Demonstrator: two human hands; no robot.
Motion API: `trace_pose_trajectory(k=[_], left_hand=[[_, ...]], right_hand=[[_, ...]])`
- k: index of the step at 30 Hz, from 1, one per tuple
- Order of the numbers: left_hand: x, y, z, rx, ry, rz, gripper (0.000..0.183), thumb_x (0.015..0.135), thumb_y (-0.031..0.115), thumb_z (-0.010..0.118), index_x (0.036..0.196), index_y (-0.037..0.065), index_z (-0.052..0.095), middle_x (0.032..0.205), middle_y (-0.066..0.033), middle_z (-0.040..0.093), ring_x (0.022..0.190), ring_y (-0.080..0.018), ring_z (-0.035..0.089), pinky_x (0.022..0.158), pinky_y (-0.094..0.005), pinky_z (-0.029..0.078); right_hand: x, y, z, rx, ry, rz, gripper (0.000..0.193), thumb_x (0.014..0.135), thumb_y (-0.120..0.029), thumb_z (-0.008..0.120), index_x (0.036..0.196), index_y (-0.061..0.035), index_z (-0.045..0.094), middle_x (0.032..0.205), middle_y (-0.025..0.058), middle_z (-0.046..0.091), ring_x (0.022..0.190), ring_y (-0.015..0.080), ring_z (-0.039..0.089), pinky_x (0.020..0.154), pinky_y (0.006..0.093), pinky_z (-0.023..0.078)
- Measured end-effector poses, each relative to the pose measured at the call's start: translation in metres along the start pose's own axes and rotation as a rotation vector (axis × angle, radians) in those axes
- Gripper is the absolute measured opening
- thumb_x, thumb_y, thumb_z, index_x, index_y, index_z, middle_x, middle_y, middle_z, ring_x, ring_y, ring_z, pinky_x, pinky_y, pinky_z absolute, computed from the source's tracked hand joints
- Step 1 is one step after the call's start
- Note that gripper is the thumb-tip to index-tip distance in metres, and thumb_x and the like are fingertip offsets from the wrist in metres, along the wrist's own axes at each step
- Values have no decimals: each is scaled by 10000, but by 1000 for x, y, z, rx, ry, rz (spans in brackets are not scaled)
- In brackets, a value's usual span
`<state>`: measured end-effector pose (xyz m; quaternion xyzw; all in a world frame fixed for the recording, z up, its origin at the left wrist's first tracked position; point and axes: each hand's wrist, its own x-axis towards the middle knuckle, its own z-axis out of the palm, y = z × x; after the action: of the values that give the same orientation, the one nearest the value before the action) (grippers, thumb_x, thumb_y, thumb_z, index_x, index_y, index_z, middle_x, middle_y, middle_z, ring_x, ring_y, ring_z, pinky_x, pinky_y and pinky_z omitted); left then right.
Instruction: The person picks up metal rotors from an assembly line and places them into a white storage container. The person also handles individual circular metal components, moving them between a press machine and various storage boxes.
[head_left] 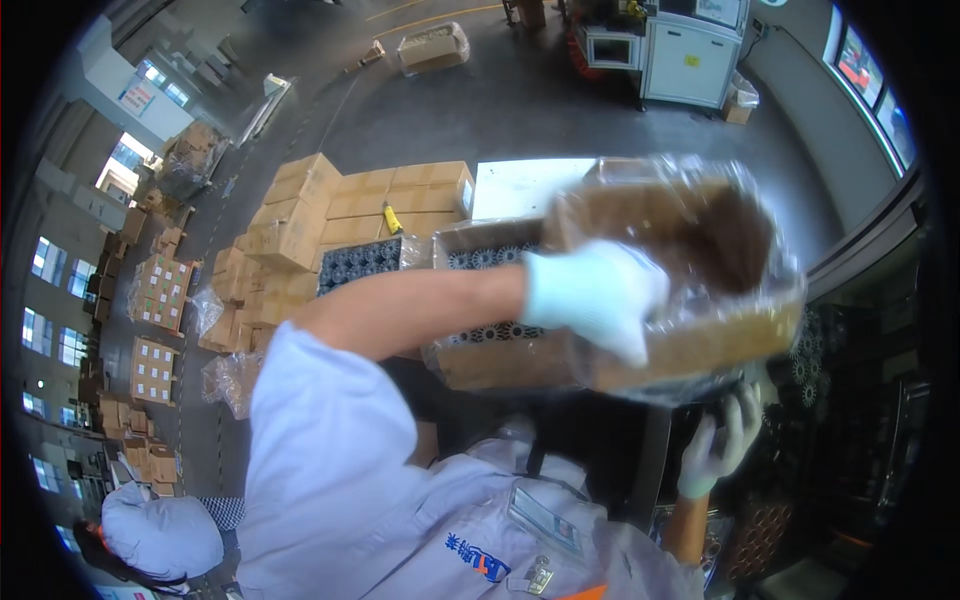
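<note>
My left hand (605,297), in a white glove, reaches across to a cardboard box (690,350) lined with clear plastic. Motion blurs the hand, and its fingertips are lost against the box's inner wall and liner, so its grip is unclear. Brown cardboard shows inside the box. Below the box's near right corner is my right hand (722,440), also gloved, fingers raised and apart, with nothing visible in it. Left of that box, partly behind my forearm, sits another lined carton (500,370) holding dark toothed round parts (490,257).
Farther left are a tray of dark round parts (360,262) and closed cartons (400,195) with a yellow tube-like item (391,218) on top. A white board (525,188) lies behind. Dark machinery (880,440) stands at right. Another person (160,535) is at lower left.
</note>
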<state>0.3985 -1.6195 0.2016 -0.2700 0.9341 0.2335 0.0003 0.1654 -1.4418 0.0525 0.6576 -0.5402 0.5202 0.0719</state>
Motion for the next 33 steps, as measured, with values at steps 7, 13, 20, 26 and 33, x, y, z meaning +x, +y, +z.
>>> trace_pose_trajectory(k=[7,13,20,26,33], left_hand=[[-147,-203,-55,116,308,-594,481,737,450,818,858,-7,734,769,-156,685,756,-281,683,701,-387,524],[-271,-442,-17,81,458,-1026,483,741,464,808,970,39,777,912,-173,756,843,-305,729,784,-430,550],[-381,-611,65,133,594,-1322,555,689,501,833,909,3,725,889,-218,723,793,-390,671,742,-485,524],[-292,-618,22,-425,810,-1012,519,938,391,669,1246,-27,642,1238,-188,680,1036,-293,677,918,-390,532],[-23,-214,4,-903,416,-335,295,962,135,613,1220,17,531,1026,-44,582,826,-110,589,690,-236,513]], right_hand=[[3,-15,64,50,-184,93,296,825,20,660,1119,-11,661,1156,183,633,1136,396,587,1011,483,458],[15,-41,128,-19,-335,201,327,783,44,682,1105,-17,683,1143,173,648,1104,377,605,989,473,477],[31,-51,160,-81,-480,247,342,754,-30,738,1093,-56,703,1092,147,676,1035,364,633,915,451,495],[-1,-43,132,-104,-372,325,295,805,-113,746,1096,-86,707,1082,116,673,1028,319,639,886,432,503],[-40,-29,34,-185,-150,389,268,862,-137,729,1127,-108,705,1122,96,659,1049,298,621,900,422,487]])
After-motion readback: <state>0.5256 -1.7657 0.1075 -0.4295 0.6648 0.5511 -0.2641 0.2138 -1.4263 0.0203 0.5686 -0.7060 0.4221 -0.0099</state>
